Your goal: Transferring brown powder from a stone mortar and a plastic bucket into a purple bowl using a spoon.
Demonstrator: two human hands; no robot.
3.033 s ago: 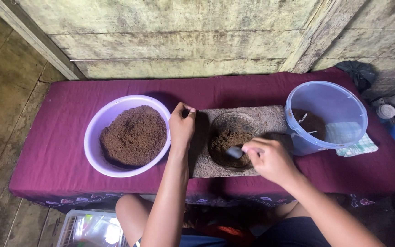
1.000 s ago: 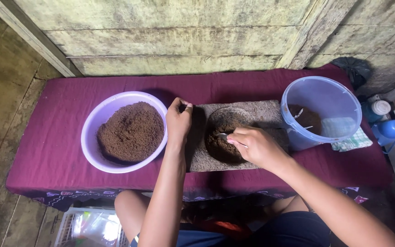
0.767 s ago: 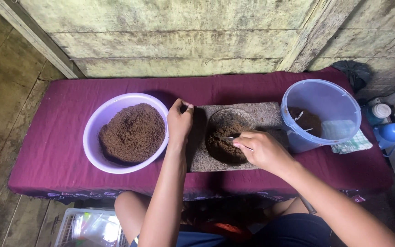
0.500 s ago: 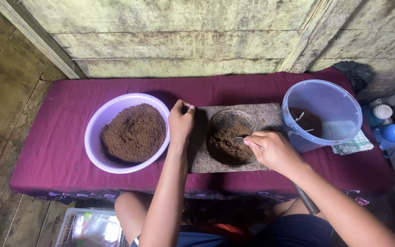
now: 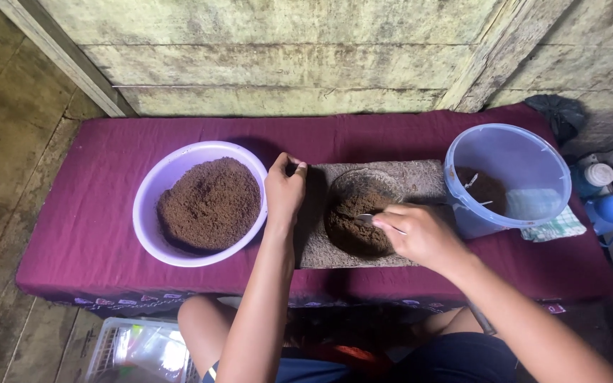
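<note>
Maroon cloth covers the table (image 5: 94,234). At its middle, the left hand (image 5: 284,190) grips a stone slab's (image 5: 420,181) left edge, steadying it, while the right hand (image 5: 420,234) pinches a spoon (image 5: 365,218) in the brown powder (image 5: 352,227) heaped there.

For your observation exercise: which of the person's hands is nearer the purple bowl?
Left. The left hand rests beside the purple bowl at its right rim; the right hand is farther right, over the stone slab.
</note>
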